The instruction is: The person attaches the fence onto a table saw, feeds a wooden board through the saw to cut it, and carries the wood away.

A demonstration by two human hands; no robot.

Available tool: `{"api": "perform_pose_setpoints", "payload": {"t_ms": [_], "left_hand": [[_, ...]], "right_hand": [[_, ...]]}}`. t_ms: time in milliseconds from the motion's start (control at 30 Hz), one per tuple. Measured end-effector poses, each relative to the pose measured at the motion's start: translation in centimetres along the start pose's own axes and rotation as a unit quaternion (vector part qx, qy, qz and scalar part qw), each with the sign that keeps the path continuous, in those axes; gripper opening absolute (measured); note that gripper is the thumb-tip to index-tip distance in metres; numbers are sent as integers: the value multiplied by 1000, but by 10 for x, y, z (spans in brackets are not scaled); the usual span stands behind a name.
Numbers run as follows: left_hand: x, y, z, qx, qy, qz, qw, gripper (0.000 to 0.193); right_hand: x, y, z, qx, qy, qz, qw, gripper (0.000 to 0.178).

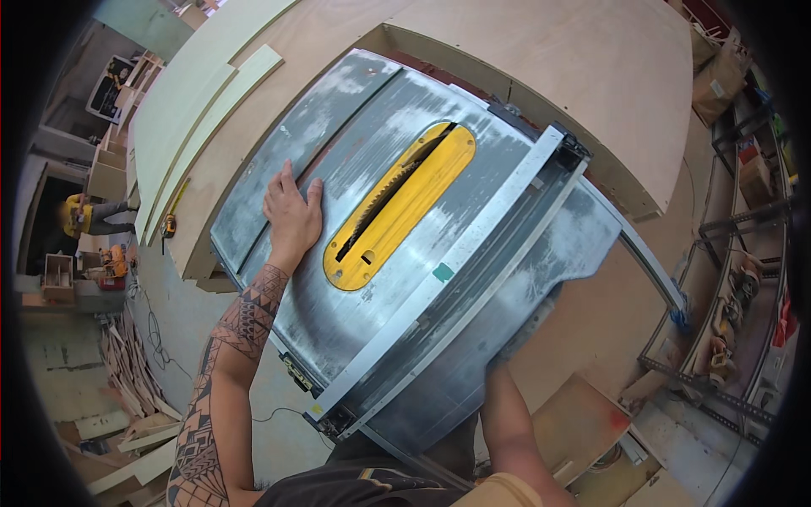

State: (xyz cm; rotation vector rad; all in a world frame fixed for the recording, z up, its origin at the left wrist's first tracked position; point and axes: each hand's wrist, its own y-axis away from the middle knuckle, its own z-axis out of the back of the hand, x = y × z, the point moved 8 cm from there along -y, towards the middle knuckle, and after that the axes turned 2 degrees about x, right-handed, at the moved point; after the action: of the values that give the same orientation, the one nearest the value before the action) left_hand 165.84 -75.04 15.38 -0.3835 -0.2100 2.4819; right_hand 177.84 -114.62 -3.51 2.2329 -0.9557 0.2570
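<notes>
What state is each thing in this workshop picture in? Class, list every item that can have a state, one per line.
left hand: open, lying flat on the saw table.
right hand: mostly hidden under the table's near edge; grip cannot be told.
saw blade: raised through the slot, teeth showing.
yellow throat plate: seated flush in the table.
rip fence: lying across the table, right of the blade.
saw table: dusty and worn.

free: saw table (pixel 355 127) left side — blocked: blade (pixel 390 196), fence (pixel 448 279)
</notes>
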Motion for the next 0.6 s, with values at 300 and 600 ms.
{"api": "perform_pose_setpoints", "payload": {"t_ms": [300,600], "left_hand": [[-11,-1,0,5,-32,-6,999,72],[-11,-2,-2,35,-37,2,999,71]], "right_hand": [[15,-6,-29,57,-44,-69,995,63],[16,-11,-62,71,-101,-126,984,64]]}}
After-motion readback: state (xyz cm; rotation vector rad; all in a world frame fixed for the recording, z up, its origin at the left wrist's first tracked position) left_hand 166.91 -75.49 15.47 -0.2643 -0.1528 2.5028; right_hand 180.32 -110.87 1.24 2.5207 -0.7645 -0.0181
